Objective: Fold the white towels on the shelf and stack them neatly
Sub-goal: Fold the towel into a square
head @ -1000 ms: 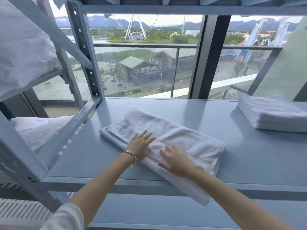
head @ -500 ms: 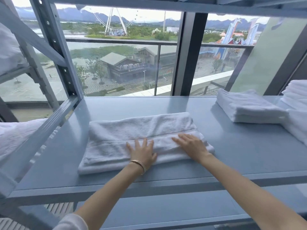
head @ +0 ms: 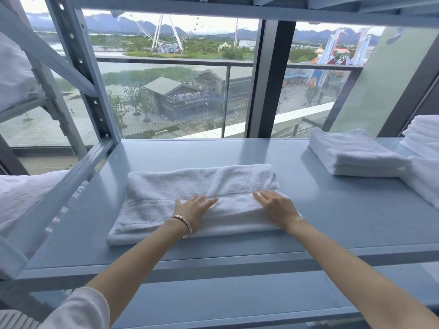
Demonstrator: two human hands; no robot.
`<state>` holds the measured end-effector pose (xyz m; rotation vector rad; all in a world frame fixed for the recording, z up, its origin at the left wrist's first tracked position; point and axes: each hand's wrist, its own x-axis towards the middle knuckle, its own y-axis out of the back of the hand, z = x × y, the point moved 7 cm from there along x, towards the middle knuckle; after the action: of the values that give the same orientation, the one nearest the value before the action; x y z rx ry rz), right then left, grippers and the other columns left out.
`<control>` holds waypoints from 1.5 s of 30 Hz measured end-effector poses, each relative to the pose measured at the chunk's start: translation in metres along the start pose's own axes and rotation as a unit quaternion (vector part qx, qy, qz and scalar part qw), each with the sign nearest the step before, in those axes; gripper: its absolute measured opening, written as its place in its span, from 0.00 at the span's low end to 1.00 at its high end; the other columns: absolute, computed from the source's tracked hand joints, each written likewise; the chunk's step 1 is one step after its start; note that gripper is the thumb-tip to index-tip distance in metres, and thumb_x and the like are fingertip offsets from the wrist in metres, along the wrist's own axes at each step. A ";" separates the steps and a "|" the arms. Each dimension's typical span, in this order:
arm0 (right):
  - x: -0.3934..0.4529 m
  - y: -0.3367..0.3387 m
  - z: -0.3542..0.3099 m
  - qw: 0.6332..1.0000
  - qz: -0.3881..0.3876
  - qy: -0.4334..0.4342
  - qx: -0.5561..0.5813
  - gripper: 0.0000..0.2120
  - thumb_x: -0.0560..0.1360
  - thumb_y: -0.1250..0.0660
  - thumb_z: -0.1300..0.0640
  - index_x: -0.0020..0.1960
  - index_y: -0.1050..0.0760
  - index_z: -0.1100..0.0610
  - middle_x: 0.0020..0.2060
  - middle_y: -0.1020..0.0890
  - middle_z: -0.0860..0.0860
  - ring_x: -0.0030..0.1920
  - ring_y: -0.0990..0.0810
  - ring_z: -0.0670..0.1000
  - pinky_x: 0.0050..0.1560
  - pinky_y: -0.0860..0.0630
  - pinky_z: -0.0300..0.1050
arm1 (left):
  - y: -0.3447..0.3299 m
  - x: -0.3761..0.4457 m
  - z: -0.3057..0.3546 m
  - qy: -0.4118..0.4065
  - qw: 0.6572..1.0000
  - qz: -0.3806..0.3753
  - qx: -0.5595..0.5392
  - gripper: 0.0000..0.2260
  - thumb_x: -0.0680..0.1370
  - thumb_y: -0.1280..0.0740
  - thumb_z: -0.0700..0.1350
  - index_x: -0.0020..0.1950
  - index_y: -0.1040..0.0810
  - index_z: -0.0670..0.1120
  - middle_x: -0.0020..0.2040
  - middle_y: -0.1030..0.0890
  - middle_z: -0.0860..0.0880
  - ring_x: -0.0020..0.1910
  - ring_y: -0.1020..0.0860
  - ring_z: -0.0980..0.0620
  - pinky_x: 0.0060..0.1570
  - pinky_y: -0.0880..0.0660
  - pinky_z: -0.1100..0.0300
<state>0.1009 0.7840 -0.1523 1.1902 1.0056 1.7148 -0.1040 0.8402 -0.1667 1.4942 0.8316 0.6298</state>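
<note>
A white towel, folded into a long strip, lies flat on the grey-blue shelf, parallel to its front edge. My left hand, with a bracelet on the wrist, presses flat on the towel's middle. My right hand presses flat on its right part, fingers straight. A folded white towel rests at the back right of the shelf. More white towels are piled at the far right edge.
A grey metal upright and slanted braces stand at the left. White bedding fills the neighbouring rack on the left. A window with a railing lies behind the shelf. Another shelf board runs overhead.
The towel has swung from slanted to parallel with the shelf edge. Both hands stay flat on it and have spread apart, the right one sliding toward the towel's right end.
</note>
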 end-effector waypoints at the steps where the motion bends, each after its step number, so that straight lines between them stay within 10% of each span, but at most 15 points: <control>1: 0.002 0.012 0.005 0.999 0.035 -0.019 0.009 0.25 0.56 0.29 0.74 0.52 0.18 0.60 0.42 0.16 0.55 0.40 0.16 0.56 0.29 0.21 0.45 | 0.001 0.000 0.001 0.007 1.000 0.017 0.021 0.31 0.78 0.44 0.37 0.75 0.49 0.60 0.72 0.38 0.49 0.71 0.37 0.48 0.63 0.35 0.42; 6: -0.011 0.041 0.006 0.988 0.150 -0.034 -0.018 0.18 0.64 0.37 0.72 0.49 0.18 0.60 0.42 0.16 0.54 0.45 0.17 0.56 0.43 0.19 0.48 | 0.004 -0.001 0.001 0.010 0.992 0.126 -0.019 0.31 0.73 0.39 0.34 0.71 0.42 0.57 0.61 0.24 0.48 0.55 0.21 0.45 0.52 0.28 0.51; 13: -0.055 0.011 0.005 0.996 0.064 -0.069 0.004 0.27 0.48 0.20 0.70 0.46 0.16 0.56 0.40 0.16 0.51 0.39 0.16 0.52 0.26 0.23 0.40 | 0.001 -0.048 -0.050 -0.005 0.976 0.218 0.030 0.15 0.68 0.46 0.41 0.40 0.19 0.49 0.37 0.17 0.49 0.33 0.18 0.50 0.33 0.23 0.60; 17: -0.053 0.029 0.004 0.988 0.141 -0.054 -0.018 0.15 0.67 0.41 0.68 0.45 0.17 0.61 0.40 0.16 0.55 0.43 0.16 0.55 0.39 0.19 0.47 | 0.005 -0.069 -0.104 0.053 0.972 0.229 0.021 0.12 0.66 0.43 0.40 0.32 0.19 0.46 0.31 0.18 0.48 0.28 0.19 0.48 0.25 0.23 0.59; 29: -0.086 0.039 -0.003 0.974 0.221 -0.023 -0.033 0.14 0.73 0.39 0.64 0.40 0.17 0.54 0.37 0.15 0.48 0.37 0.16 0.49 0.38 0.31 0.44 | -0.013 -0.108 -0.092 0.053 0.975 0.210 0.053 0.12 0.58 0.33 0.37 0.38 0.15 0.45 0.36 0.15 0.47 0.29 0.17 0.50 0.23 0.26 0.64; 34: -0.087 0.034 0.001 0.990 0.110 -0.081 0.018 0.16 0.66 0.41 0.65 0.41 0.16 0.55 0.38 0.15 0.49 0.33 0.17 0.50 0.34 0.27 0.41 | -0.010 -0.111 -0.088 0.072 0.975 0.200 0.059 0.11 0.64 0.37 0.37 0.38 0.16 0.45 0.31 0.18 0.48 0.25 0.20 0.49 0.19 0.26 0.61; 37: -0.085 0.017 0.005 0.989 -0.105 -0.100 0.043 0.25 0.67 0.37 0.66 0.64 0.25 0.58 0.62 0.22 0.51 0.59 0.21 0.51 0.53 0.25 0.49 | -0.001 -0.108 -0.081 0.103 0.989 0.049 0.097 0.16 0.72 0.40 0.31 0.55 0.23 0.44 0.47 0.19 0.47 0.43 0.18 0.46 0.35 0.24 0.57; 40: -0.075 0.019 -0.018 0.953 -0.268 -0.081 0.116 0.28 0.74 0.47 0.48 0.72 0.38 0.57 0.72 0.36 0.49 0.73 0.40 0.52 0.70 0.41 0.46 | -0.007 -0.091 -0.070 0.073 0.982 -0.175 0.014 0.17 0.75 0.34 0.49 0.60 0.26 0.42 0.60 0.23 0.44 0.58 0.24 0.45 0.53 0.26 0.56; 45: -0.023 0.018 -0.101 0.926 -0.255 -0.154 0.231 0.25 0.80 0.56 0.40 0.76 0.53 0.41 0.77 0.52 0.48 0.76 0.55 0.57 0.69 0.55 0.69 | 0.015 -0.027 -0.002 -0.055 0.993 -0.028 -0.103 0.23 0.81 0.46 0.57 0.75 0.44 0.58 0.77 0.48 0.54 0.77 0.51 0.50 0.73 0.51 0.42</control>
<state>0.0065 0.7405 -0.1678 1.2880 1.4120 0.8764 -0.1199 0.8201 -0.1495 1.3025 0.6987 0.5684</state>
